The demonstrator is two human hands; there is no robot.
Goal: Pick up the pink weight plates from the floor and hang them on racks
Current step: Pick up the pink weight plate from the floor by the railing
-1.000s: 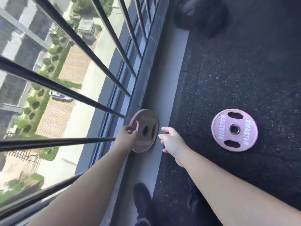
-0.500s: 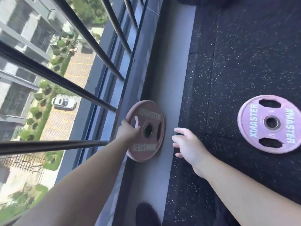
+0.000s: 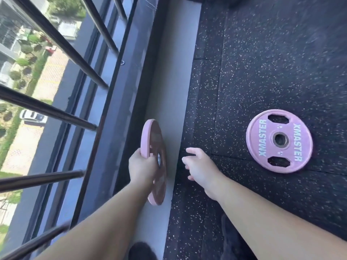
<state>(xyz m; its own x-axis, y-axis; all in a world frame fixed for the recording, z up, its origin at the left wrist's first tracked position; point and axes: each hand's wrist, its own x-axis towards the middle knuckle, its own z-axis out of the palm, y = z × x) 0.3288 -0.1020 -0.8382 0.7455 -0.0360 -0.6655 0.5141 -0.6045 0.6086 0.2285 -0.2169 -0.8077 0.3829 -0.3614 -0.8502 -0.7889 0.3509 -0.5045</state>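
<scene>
My left hand (image 3: 142, 167) grips a pink weight plate (image 3: 153, 136) through one of its handle slots. That plate stands on edge, nearly side-on to me, over the grey strip by the window. My right hand (image 3: 200, 166) hovers just to its right, fingers spread, holding nothing. A second pink weight plate (image 3: 262, 141) marked XMASTER lies flat on the black rubber floor (image 3: 262, 62) at the right, apart from both hands.
A window with black horizontal bars (image 3: 56, 113) runs along the left, above a dark sill (image 3: 112, 128). A grey floor strip (image 3: 169, 81) lies between sill and rubber mat. The toe of a dark shoe (image 3: 142, 250) shows at the bottom edge.
My left hand has pulled the plate away from the wall and turned it on edge. The right hand has stayed close beside it. The view has shifted nearer to both plates.
</scene>
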